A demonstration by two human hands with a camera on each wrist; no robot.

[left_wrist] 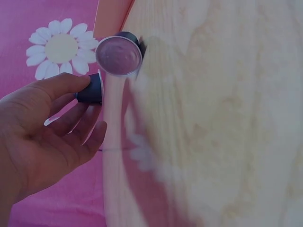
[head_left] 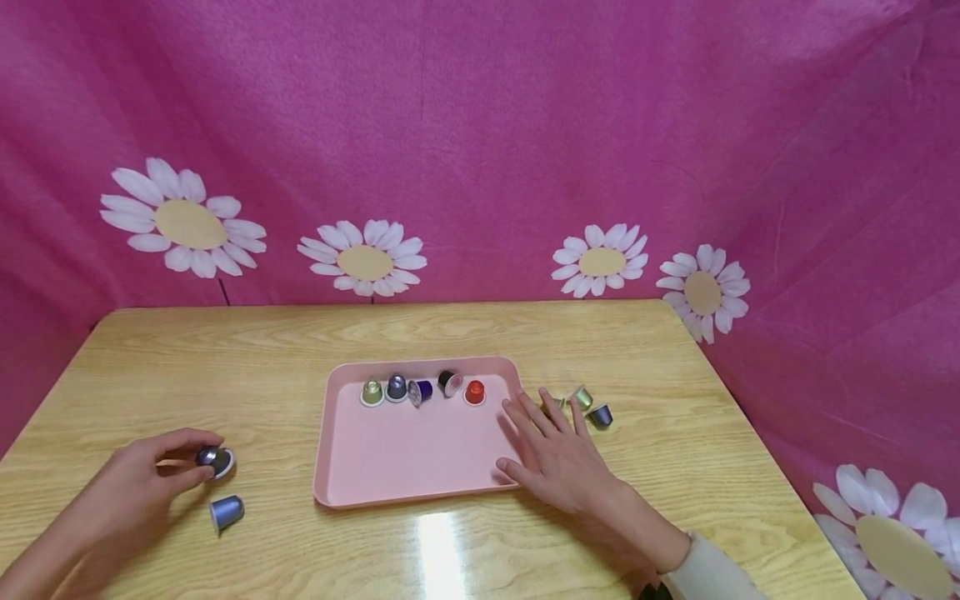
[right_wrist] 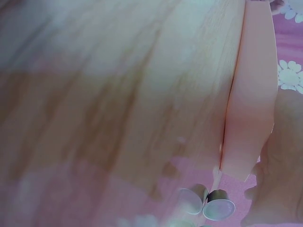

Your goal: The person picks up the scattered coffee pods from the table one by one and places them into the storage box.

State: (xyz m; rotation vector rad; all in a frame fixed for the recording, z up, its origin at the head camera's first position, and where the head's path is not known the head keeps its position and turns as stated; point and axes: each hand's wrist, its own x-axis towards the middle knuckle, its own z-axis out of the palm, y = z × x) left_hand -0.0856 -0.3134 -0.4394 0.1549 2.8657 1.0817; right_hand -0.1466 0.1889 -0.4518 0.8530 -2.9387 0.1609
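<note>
My left hand [head_left: 153, 471] pinches a dark coffee capsule [head_left: 216, 461] between thumb and fingers, low over the table's left side. In the left wrist view the same capsule [left_wrist: 90, 90] shows at the thumb tip. Just nearer to me lies a blue coffee capsule [head_left: 227, 512] on its side; its pale lid [left_wrist: 119, 56] faces the left wrist camera. Spread with straight fingers, my right hand [head_left: 566, 467] overlaps the right edge of the pink tray [head_left: 405, 467]. Along the tray's far side sit several capsules, among them a green one [head_left: 372, 392] and a red one [head_left: 475, 392].
Right of the tray, beyond my right fingertips, lie a light green capsule [head_left: 582, 397], a dark one [head_left: 600, 417] and another partly hidden by the fingers. A pink cloth [head_left: 480, 150] with white daisies hangs behind the wooden table [head_left: 247, 358].
</note>
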